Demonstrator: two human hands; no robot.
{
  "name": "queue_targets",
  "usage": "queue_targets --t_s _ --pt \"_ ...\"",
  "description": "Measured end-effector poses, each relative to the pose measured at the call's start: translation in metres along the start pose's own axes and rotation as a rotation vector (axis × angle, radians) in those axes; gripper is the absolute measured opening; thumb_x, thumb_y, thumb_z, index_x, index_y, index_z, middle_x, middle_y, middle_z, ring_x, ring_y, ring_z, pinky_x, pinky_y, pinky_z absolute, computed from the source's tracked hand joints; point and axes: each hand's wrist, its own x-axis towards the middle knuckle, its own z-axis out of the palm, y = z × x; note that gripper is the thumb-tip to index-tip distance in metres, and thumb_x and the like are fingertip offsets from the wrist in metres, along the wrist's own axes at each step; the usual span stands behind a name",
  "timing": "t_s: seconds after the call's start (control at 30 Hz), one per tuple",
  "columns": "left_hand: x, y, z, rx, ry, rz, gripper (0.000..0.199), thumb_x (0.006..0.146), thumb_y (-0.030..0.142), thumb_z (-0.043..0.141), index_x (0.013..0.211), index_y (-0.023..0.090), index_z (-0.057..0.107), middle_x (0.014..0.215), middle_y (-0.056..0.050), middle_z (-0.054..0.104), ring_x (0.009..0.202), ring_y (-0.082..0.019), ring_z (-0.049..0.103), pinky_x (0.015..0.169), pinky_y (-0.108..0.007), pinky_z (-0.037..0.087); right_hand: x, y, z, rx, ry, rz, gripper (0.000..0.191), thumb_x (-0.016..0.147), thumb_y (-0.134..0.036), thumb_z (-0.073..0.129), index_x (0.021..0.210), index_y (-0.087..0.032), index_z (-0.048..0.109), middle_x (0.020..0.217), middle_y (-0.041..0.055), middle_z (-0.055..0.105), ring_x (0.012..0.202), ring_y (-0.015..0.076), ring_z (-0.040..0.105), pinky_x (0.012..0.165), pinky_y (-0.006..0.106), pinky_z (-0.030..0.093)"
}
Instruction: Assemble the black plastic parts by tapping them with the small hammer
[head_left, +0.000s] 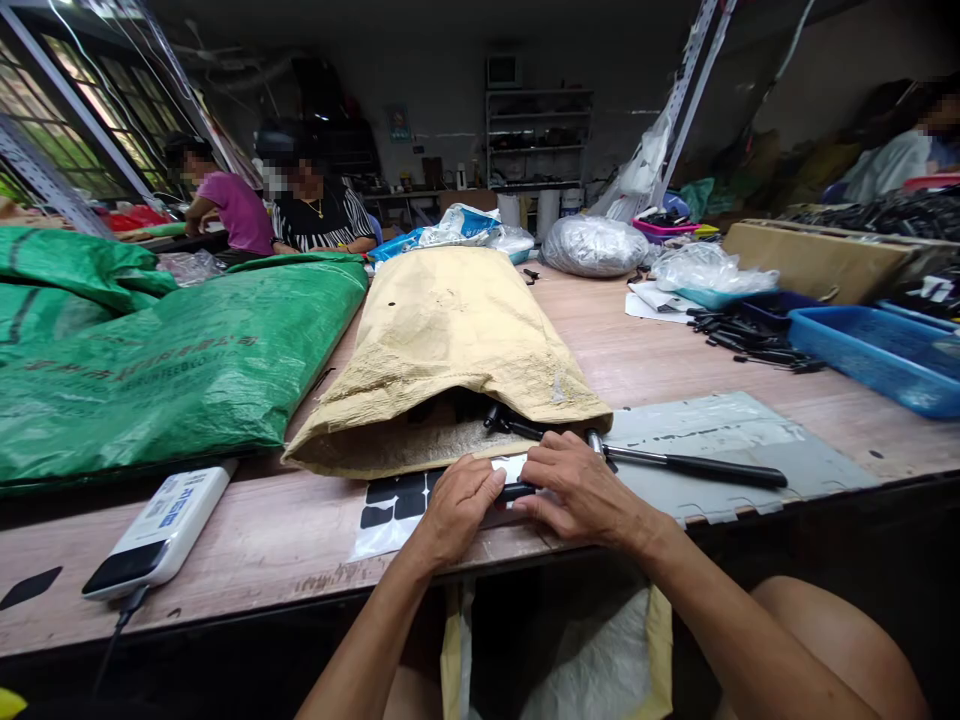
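Observation:
My left hand (pixel 459 505) and my right hand (pixel 574 485) are close together at the table's front edge, both with fingers closed on a small black rod-shaped part (pixel 516 491). Most of that part is hidden by the fingers. Under my left hand lies a white sheet with black rectangular stickers (pixel 397 500). Just beyond my hands, the mouth of a tan woven sack (pixel 465 330) gapes open, with dark parts inside and a black part (pixel 510 424) sticking out. A hammer with a black grip (pixel 724 470) rests right of my right hand, on a grey mat (pixel 675 425).
A green sack (pixel 187 370) and a white power bank (pixel 161 530) with a cable lie at left. Blue trays (pixel 877 350) and a pile of black parts (pixel 757 340) are at right. An open sack (pixel 600 650) hangs below the edge. Several people sit farther back.

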Motion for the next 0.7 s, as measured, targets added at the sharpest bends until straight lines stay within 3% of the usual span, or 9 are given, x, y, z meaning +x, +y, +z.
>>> queue_targets --t_s 0.4,0.6,0.7 --pt "0.002 0.005 -0.003 -0.023 -0.021 0.010 0.038 0.105 0.038 0.035 0.085 0.019 0.062 0.094 -0.003 0.069 0.092 -0.020 0.058 0.095 -0.035 0.039 0.003 0.001 0.017 0.130 0.117 -0.053 0.035 0.097 -0.036 0.057 0.067 -0.018 0.050 0.075 0.0029 0.059 0.078 0.0169 0.043 0.074 0.036 0.029" --pt "0.001 0.007 -0.003 0.014 -0.013 0.026 0.043 0.106 0.038 0.035 0.075 0.019 0.058 0.083 -0.002 0.065 0.085 -0.018 0.055 0.089 -0.034 0.039 -0.003 -0.002 -0.001 0.078 0.082 0.021 0.025 0.092 -0.044 0.066 0.084 -0.021 0.064 0.087 0.0027 0.067 0.089 0.0199 0.051 0.081 0.037 0.034" --pt "0.001 0.008 -0.004 0.031 -0.029 0.025 0.048 0.107 0.039 0.034 0.070 0.019 0.058 0.078 -0.002 0.062 0.084 -0.018 0.054 0.085 -0.033 0.038 -0.015 0.009 -0.017 0.039 0.159 0.095 0.028 0.085 -0.048 0.073 0.098 -0.023 0.069 0.098 0.0047 0.069 0.097 0.0225 0.055 0.086 0.038 0.038"
